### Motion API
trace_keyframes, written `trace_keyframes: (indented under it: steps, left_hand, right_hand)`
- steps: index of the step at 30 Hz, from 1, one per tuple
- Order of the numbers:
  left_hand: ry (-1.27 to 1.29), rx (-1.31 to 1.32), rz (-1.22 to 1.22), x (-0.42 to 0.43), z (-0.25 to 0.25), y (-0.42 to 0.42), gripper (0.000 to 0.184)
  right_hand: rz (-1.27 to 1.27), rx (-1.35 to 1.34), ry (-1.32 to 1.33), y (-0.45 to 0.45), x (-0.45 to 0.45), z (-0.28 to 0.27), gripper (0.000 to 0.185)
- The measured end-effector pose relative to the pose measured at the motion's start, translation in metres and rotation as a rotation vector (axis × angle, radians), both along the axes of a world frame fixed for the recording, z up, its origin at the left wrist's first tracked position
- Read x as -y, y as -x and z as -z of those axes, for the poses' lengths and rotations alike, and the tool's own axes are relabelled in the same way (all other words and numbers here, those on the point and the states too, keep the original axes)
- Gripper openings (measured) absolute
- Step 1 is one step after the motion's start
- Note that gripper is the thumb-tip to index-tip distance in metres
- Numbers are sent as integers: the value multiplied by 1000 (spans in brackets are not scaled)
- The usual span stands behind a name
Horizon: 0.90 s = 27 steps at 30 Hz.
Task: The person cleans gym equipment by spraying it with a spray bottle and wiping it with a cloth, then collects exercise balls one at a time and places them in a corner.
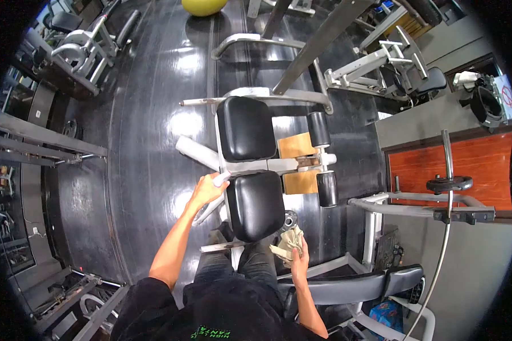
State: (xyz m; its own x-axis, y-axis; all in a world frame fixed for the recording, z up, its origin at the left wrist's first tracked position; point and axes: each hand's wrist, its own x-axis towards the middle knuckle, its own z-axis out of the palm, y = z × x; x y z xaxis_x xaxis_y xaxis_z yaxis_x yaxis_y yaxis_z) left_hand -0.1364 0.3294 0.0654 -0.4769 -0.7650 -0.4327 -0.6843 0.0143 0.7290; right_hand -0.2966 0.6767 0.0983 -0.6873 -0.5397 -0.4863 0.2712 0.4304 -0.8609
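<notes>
My left hand (205, 192) is closed around a small white object (222, 179), whose kind I cannot make out, at the left edge of the bench between its two black pads. The upper black pad (246, 128) lies just beyond that hand, and the lower black pad (255, 206) is to its right. In my right hand (300, 260) is a crumpled beige cloth (291, 244), held beside the lower pad's bottom right corner. A round metal-centred weight plate (290, 219) shows just above the cloth, partly covered.
Two black foam rollers (318, 129) and wooden boards (297, 145) sit at the bench's right end. Another padded bench (341, 288) stands close to my right arm. A barbell (449, 199) rests on a rack at right. A yellow ball (203, 7) lies far ahead.
</notes>
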Motion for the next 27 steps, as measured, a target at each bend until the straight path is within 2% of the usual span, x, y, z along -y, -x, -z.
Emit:
trace_keyframes:
  steps: [5, 8, 10, 12, 14, 16, 17, 18, 20, 21, 22, 24, 27]
  left_hand:
    - [-57, -3, 60, 4, -16, 11, 33]
    - [-76, 34, 96, 6, -20, 10, 32]
    - [-81, -8, 62, 2, -21, 9, 27]
    - [-49, -89, 34, -6, -13, 2, 25]
    - [-14, -166, 1, -15, -11, -5, 23]
    - [-238, -141, -165, -21, -19, -12, 16]
    - [-234, -170, -187, -26, -10, -20, 14]
    - [-232, -159, -189, -29, -10, -24, 14]
    - [-245, -162, -265, -34, -12, -28, 14]
    - [-249, -153, -274, -37, -12, -29, 14]
    - [-240, -148, -286, -39, -12, -30, 14]
    - [-231, -141, -293, -39, -15, -25, 15]
    - [-208, -176, -336, -40, -26, -15, 18]
  right_hand:
    - [-108, -216, -17, 22, 58, -14, 56]
    - [-174, -252, 24, 42, 110, 9, 59]
    - [-253, -214, 187, 50, 161, 20, 55]
    - [-455, -260, 276, 53, 216, 36, 48]
    - [-754, -323, 427, 48, 273, 16, 42]
    - [-1177, -428, 312, 45, 305, 26, 41]
    - [-1308, -576, 232, 38, 311, 46, 38]
    - [-1306, -566, 240, 41, 317, 42, 38]
    - [-1382, -341, -58, 50, 328, 24, 35]
    - [-1351, -442, -39, 50, 325, 29, 35]
    - [-1357, -431, -38, 48, 320, 38, 35]
    - [-1286, -639, 128, 45, 316, 50, 35]
    - [-1342, -535, 37, 56, 320, 53, 33]
